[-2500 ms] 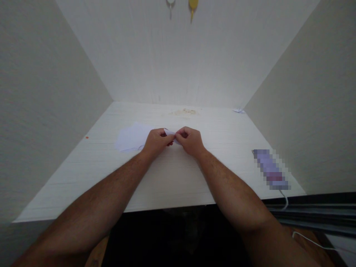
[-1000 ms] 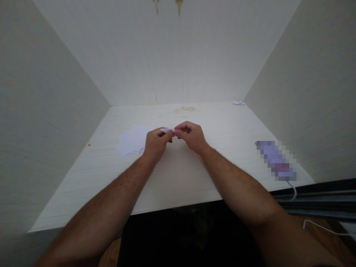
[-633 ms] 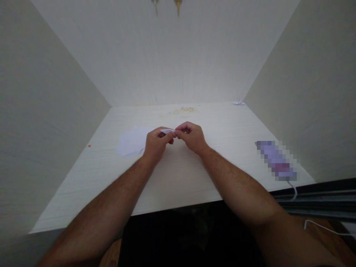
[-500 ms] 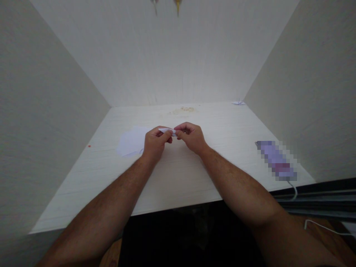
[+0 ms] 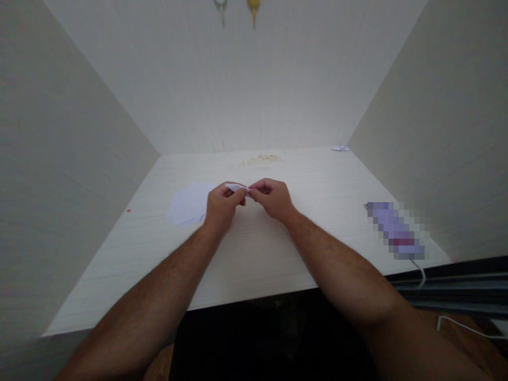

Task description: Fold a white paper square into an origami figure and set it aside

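Between my two hands is a small piece of folded white paper, held above the middle of the white table. My left hand pinches it with the thumb on top, and its pointed end sticks out to the left. At its right end, the thumb and fingertips of my right hand close on the paper. The fingers cover much of it, so its full shape is hidden. Beside my left hand lie loose sheets of white paper, partly behind the wrist.
A folded paper piece rests in the back right corner. On the right, a pixelated flat device has a white cable running off the table edge. Crumb-like marks lie near the back wall, and a small red bit at left.
Both hands keep their grip on the folded paper, with the fingertips shifting slightly and drawing a little closer together. The whole view has moved down slightly.
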A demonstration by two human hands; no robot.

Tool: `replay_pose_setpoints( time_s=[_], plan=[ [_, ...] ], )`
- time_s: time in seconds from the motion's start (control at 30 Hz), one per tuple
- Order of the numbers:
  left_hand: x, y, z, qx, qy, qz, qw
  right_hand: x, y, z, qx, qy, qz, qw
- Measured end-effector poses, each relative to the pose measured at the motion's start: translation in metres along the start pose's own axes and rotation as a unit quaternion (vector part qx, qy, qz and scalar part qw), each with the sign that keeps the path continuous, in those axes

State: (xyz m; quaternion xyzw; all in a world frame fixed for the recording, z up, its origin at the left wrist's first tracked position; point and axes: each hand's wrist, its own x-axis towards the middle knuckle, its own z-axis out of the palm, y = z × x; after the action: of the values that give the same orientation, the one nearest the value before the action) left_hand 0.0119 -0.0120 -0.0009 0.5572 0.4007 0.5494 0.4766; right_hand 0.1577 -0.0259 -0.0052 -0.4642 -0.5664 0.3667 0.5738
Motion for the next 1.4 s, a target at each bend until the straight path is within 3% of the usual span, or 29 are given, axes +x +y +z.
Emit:
replay_pose_setpoints(
  time_s=[0.87, 1.07, 1.4],
  plan=[
    [0.003, -0.0047, -0.0034, 0.01, 0.004, 0.001, 1.0, -0.0013, -0.0032, -0.0014, 0.012, -0.001, 0.019, 1.0],
    [0.0027, -0.0058, -0.0032, -0.037, -0.012, 0.011, 0.999, -0.0022, -0.0012, -0.0013, -0.003, -0.001, 0.001, 1.0],
    [0.0025, -0.006, -0.0023, -0.019, -0.004, -0.002, 1.0, -0.0034, -0.0001, 0.0003, -0.036, 0.006, -0.019, 0.999]
  ],
)
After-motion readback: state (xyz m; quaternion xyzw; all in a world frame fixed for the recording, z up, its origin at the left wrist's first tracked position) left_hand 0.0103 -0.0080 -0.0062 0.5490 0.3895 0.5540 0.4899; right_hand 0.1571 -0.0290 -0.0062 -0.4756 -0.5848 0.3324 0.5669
